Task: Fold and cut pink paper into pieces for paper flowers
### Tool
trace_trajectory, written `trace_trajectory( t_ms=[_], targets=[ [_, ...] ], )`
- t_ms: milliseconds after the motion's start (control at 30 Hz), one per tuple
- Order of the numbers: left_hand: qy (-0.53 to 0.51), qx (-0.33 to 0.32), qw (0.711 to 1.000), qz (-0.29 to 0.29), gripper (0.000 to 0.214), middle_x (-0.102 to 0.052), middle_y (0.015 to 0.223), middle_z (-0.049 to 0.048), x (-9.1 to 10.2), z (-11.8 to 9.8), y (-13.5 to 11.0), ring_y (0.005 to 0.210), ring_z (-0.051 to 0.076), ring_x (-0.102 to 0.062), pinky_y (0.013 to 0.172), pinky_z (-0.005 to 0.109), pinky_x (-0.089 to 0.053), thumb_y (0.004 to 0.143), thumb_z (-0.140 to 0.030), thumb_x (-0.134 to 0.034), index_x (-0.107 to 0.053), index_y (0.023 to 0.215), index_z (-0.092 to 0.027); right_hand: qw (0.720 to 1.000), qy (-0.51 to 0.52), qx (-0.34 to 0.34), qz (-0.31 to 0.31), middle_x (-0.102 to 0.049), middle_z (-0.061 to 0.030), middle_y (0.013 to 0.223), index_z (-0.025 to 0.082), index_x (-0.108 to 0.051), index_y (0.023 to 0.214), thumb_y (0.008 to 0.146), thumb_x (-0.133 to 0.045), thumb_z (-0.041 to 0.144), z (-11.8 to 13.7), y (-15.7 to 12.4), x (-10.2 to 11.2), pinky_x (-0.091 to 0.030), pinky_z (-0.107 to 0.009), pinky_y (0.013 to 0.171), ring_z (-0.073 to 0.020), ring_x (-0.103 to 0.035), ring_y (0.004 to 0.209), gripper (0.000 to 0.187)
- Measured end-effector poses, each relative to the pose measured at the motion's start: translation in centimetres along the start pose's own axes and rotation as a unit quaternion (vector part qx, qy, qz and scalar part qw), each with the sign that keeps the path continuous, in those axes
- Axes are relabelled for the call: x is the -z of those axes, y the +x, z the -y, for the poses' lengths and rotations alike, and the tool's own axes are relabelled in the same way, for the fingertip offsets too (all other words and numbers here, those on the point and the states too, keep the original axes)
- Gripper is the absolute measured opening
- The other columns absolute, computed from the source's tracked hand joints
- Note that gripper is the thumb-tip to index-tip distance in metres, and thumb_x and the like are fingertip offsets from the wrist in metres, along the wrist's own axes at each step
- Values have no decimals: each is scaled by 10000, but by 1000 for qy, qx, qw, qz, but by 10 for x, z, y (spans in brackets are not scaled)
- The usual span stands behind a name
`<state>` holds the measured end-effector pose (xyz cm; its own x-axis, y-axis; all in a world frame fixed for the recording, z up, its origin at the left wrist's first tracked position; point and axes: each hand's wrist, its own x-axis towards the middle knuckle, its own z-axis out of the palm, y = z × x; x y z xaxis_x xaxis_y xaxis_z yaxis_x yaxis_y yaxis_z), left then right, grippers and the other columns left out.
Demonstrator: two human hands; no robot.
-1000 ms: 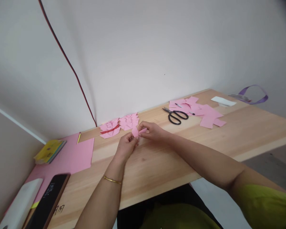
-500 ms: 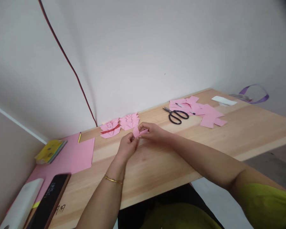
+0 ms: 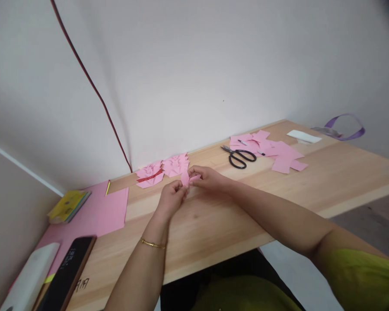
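Both my hands meet over the middle of the wooden table and pinch one small folded pink paper piece. My left hand, with a thin gold bracelet on its wrist, grips the piece from below with closed fingers. From the right, my right hand holds the piece's other end between thumb and fingertips. Just behind the hands, against the wall, lie two folded pink paper shapes, one with a red strip.
Black scissors and several loose pink paper pieces lie at the back right, with a white slip and purple ribbon beyond. A large pink sheet, yellow booklet, dark phone and white object sit left.
My hands stay in the same place and keep hold of the pink piece; only the fingers shift slightly on the paper.
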<state>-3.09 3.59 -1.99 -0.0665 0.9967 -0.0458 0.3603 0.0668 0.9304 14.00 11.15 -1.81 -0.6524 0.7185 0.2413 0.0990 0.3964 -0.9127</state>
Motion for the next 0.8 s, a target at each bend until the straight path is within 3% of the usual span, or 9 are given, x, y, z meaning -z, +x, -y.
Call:
trace_trajectory(
  t_ms=[167, 367, 600, 800],
  targets=[
    [-61, 3, 998, -2, 212, -536, 569, -29, -2, 0, 1, 482, 68, -419, 473, 195, -280, 705, -348, -657, -587, 718, -149, 1000, 2, -6, -29, -595, 9, 820, 166, -584, 864, 721, -601, 237, -5, 2, 3, -389, -237, 684, -118, -529, 732, 161],
    [-195, -5, 980, -50, 198, -555, 573, -20, -5, 5, 5, 530, 77, -483, 562, 210, -368, 706, -321, -667, -578, 689, -146, 996, 80, -26, 20, -563, 35, 688, 154, -551, 854, 723, -644, 332, -9, 2, 4, -346, -218, 583, -100, -504, 620, 240],
    [-187, -38, 980, -60, 184, -540, 566, -21, -4, 2, 4, 511, 68, -444, 548, 207, -362, 717, -299, -660, -575, 659, -147, 992, 118, -34, 14, -573, 26, 701, 146, -547, 848, 705, -671, 341, -4, 2, 2, -361, -219, 598, -96, -516, 636, 272],
    [-255, 8, 966, -39, 257, -588, 676, 1, -7, 6, 6, 541, 67, -480, 572, 217, -412, 699, -380, -684, -604, 724, -137, 992, 114, -43, -26, -563, 31, 696, 150, -549, 836, 687, -692, 359, -11, 4, 1, -385, -224, 607, -98, -519, 636, 294]
  ],
)
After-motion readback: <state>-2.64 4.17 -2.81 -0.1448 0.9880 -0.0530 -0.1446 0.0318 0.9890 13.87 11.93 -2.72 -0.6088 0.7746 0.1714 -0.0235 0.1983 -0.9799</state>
